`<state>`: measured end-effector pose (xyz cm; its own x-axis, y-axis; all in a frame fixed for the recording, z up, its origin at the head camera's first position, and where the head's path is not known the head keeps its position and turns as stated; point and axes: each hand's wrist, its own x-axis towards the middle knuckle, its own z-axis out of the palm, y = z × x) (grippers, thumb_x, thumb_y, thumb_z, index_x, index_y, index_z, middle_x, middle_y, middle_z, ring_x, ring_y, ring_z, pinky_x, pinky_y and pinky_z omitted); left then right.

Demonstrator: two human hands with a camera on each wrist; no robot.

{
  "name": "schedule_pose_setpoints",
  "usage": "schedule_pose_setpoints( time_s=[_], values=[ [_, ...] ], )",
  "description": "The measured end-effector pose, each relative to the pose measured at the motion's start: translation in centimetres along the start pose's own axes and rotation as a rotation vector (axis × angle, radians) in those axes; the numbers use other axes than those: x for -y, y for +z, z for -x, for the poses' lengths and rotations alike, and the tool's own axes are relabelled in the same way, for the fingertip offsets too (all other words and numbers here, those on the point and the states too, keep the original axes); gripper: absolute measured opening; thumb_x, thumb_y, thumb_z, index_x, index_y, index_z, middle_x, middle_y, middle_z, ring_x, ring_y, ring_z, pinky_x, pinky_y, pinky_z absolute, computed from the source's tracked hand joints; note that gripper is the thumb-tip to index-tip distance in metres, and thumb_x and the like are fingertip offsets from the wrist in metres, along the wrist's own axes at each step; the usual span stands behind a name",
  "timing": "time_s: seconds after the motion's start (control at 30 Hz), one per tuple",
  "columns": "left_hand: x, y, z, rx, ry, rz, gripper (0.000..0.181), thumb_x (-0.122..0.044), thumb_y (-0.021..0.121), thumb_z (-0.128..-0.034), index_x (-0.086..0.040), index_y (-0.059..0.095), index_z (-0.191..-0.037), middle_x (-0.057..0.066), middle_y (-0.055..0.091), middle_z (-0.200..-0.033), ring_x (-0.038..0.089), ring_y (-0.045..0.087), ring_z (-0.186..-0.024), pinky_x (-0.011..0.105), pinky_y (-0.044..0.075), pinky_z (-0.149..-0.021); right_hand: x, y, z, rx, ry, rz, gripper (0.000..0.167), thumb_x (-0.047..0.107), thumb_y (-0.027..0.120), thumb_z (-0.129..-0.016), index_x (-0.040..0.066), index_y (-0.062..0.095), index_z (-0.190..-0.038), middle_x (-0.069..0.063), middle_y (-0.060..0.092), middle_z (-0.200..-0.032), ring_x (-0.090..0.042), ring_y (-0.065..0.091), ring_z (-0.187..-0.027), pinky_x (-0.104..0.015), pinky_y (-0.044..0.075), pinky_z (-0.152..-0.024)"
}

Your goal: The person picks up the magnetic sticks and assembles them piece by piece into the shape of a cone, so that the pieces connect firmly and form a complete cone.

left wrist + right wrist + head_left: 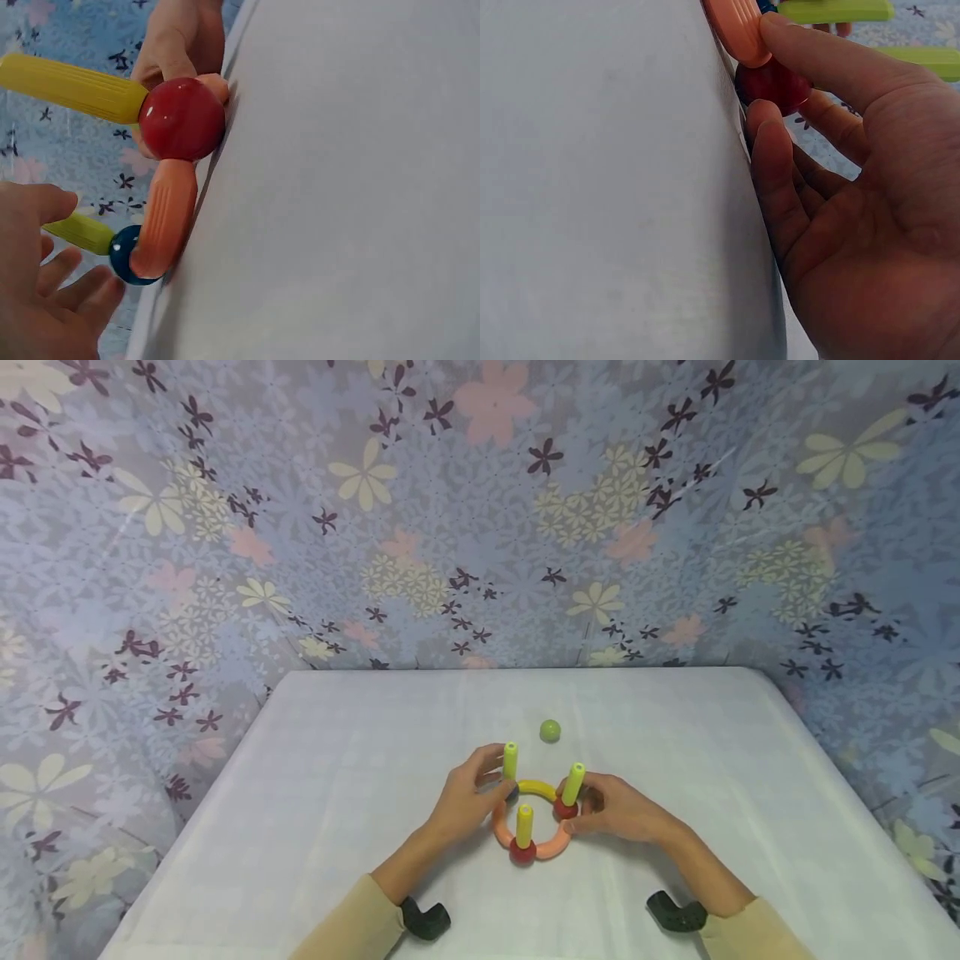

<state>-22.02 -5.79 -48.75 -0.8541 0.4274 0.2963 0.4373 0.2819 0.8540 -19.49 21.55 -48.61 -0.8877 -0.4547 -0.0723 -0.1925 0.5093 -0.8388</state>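
A ring of curved plastic pieces lies on the white table, with ball joints between them. Its visible arcs are a yellow curved piece (537, 787) at the back and orange curved pieces (555, 844) in front. One dark blue ball (126, 255) and two red balls (182, 118) carry upright yellow-green rods (524, 827). My left hand (467, 800) is around the blue ball's side, fingers spread and loosely bent, the rod between thumb and fingers. My right hand (626, 810) holds the ring at the right red ball (776, 86), its thumb against an orange piece.
A small green ball (550, 731) lies on the white table (360, 752) beyond the ring. Flowered cloth (480, 527) hangs behind and at the sides. Black curved objects (427, 920) show by both wrists.
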Motion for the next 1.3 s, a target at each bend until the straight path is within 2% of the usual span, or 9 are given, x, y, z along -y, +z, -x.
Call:
schedule_pose_setpoints(
  time_s=[0.13,0.3,0.47,0.67,0.83,0.97,1.17,1.3],
  values=[
    [0.5,0.4,0.2,-0.041,-0.024,0.018,0.038,-0.023,0.067,-0.0917,-0.017,0.058,-0.129,0.000,0.062,-0.124,0.016,0.060,-0.112,0.027,0.049,-0.089,0.2,0.0,-0.2,0.013,-0.009,-0.005,0.047,0.035,0.081,-0.077,0.017,0.062,-0.116,-0.004,0.059,-0.085,-0.019,0.054,-0.071,-0.029,0.045,-0.059],
    [0.5,0.7,0.1,-0.088,0.037,0.019,0.033,-0.023,0.067,-0.0920,-0.016,0.063,-0.123,-0.004,0.065,-0.118,0.014,0.062,-0.106,0.027,0.049,-0.088,0.3,-0.2,-0.3,0.025,-0.010,0.018,0.046,0.037,0.081,-0.077,0.019,0.063,-0.115,-0.003,0.060,-0.085,-0.020,0.054,-0.070,-0.029,0.045,-0.058],
    [0.8,0.5,0.4,-0.108,0.048,0.024,0.031,-0.021,0.068,-0.0912,-0.016,0.064,-0.122,-0.005,0.065,-0.115,0.013,0.061,-0.105,0.027,0.050,-0.087,0.4,-0.7,-0.5,0.123,-0.036,-0.026,0.042,0.031,0.080,-0.079,0.019,0.063,-0.116,-0.006,0.061,-0.090,-0.021,0.057,-0.074,-0.031,0.048,-0.062],
    [1.0,0.5,0.5,-0.108,0.054,0.015,0.032,-0.020,0.069,-0.0902,-0.017,0.064,-0.121,-0.004,0.064,-0.113,0.013,0.060,-0.105,0.027,0.050,-0.086,0.0,-1.9,-0.9,0.264,-0.089,-0.088,0.038,0.010,0.071,-0.085,0.016,0.061,-0.121,-0.006,0.064,-0.109,-0.026,0.063,-0.079,-0.034,0.053,-0.071],
    [0.8,0.7,0.3,-0.116,0.048,0.034,0.032,-0.013,0.071,-0.0880,-0.014,0.065,-0.119,-0.001,0.065,-0.112,0.017,0.061,-0.104,0.031,0.051,-0.086,-0.4,-3.2,-1.5,0.290,-0.060,-0.074,0.033,0.003,0.067,-0.085,0.014,0.062,-0.116,-0.008,0.065,-0.101,-0.026,0.063,-0.080,-0.036,0.052,-0.070],
    [-0.1,0.7,0.2,-0.116,0.049,0.037,0.033,-0.005,0.070,-0.0869,-0.008,0.064,-0.119,0.004,0.065,-0.111,0.022,0.062,-0.104,0.036,0.051,-0.086,-0.5,-3.9,-2.6,0.230,-0.023,-0.032,0.025,0.011,0.069,-0.086,0.010,0.064,-0.111,-0.006,0.066,-0.098,-0.025,0.061,-0.081,-0.037,0.051,-0.073],
    [-2.4,0.3,0.6,-0.105,0.058,0.026,0.032,-0.001,0.068,-0.0872,-0.002,0.063,-0.118,0.011,0.065,-0.111,0.024,0.062,-0.105,0.040,0.051,-0.087,-0.7,-4.2,-4.7,-0.022,0.042,0.034,0.028,0.009,0.069,-0.086,0.005,0.061,-0.112,-0.007,0.062,-0.101,-0.024,0.058,-0.085,-0.036,0.050,-0.070],
    [-1.1,0.7,0.4,-0.102,0.060,0.022,0.032,-0.008,0.070,-0.0880,-0.006,0.064,-0.119,0.006,0.066,-0.113,0.019,0.062,-0.105,0.035,0.051,-0.087,-0.9,-4.2,-6.0,-0.143,0.113,0.076,0.043,0.019,0.074,-0.085,0.008,0.056,-0.122,-0.008,0.059,-0.100,-0.024,0.056,-0.087,-0.036,0.049,-0.069]
  ],
)
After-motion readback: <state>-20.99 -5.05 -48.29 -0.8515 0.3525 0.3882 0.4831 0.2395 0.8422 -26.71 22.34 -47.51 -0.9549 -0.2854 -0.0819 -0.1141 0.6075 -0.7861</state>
